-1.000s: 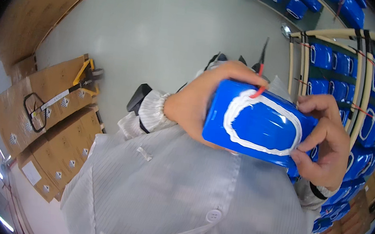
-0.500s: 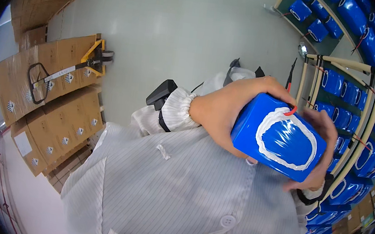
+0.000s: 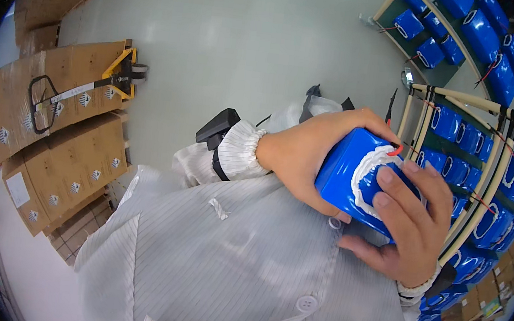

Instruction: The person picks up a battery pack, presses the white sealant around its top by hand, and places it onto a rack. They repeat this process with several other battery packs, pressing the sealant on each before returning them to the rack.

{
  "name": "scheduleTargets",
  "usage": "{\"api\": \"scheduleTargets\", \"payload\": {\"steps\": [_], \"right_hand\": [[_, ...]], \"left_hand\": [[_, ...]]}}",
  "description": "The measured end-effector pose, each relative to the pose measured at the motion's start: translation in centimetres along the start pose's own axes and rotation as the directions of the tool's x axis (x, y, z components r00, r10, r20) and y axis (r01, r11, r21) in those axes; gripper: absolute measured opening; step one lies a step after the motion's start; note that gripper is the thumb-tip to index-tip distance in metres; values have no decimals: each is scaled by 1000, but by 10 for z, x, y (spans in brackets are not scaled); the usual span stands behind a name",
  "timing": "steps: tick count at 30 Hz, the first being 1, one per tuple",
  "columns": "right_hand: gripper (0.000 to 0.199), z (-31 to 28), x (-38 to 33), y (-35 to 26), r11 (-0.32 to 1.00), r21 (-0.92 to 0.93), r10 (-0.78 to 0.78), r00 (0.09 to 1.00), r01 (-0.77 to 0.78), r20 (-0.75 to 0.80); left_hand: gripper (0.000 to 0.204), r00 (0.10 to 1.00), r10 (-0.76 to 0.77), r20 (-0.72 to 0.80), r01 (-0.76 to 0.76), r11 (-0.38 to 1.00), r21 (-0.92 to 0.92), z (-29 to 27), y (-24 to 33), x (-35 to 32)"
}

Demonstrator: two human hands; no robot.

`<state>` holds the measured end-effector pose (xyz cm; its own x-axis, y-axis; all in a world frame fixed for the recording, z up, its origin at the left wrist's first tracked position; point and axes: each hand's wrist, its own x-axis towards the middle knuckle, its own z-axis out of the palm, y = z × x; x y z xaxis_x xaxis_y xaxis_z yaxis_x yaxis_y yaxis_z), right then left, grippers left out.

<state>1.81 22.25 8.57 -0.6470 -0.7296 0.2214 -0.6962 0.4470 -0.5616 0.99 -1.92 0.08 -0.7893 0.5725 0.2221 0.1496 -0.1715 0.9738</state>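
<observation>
The left hand (image 3: pixel 308 160) and right hand (image 3: pixel 405 225) are both gripping a blue wrapped pack (image 3: pixel 356 181), each grip closed around it, beside a rack of like packs (image 3: pixel 489 180).

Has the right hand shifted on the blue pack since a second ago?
Yes. The right hand was cupping the right end of the blue pack; its fingers now lie across the white-ringed face, nearer the left hand.

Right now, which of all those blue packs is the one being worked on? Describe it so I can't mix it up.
Start at the tiered rack on the right, filled with blue shrink-wrapped packs. Just left of it, above the striped grey coat, is the blue pack gripped between the left hand and right hand. It alone is off the rack, with right fingers on its white-ringed face.
</observation>
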Motion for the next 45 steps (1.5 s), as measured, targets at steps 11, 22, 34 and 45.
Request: {"api": "scheduleTargets", "payload": {"steps": [11,22,34,45], "right_hand": [[74,93,-28,94,334,910,703,708,-246,-66],[40,115,-29,112,-424,906,830,396,-12,393],[42,90,-64,45,-559,829,708,533,21,464],[45,79,-59,13,-587,804,684,590,95,429]], "left_hand": [[97,830,-547,-111,522,831,-192,-10,-35,30],[100,573,-818,56,792,535,-292,-20,-61,78],[101,973,-94,213,161,932,-324,-9,-55,114],[124,939,337,69,-342,894,288,13,13,36]]}}
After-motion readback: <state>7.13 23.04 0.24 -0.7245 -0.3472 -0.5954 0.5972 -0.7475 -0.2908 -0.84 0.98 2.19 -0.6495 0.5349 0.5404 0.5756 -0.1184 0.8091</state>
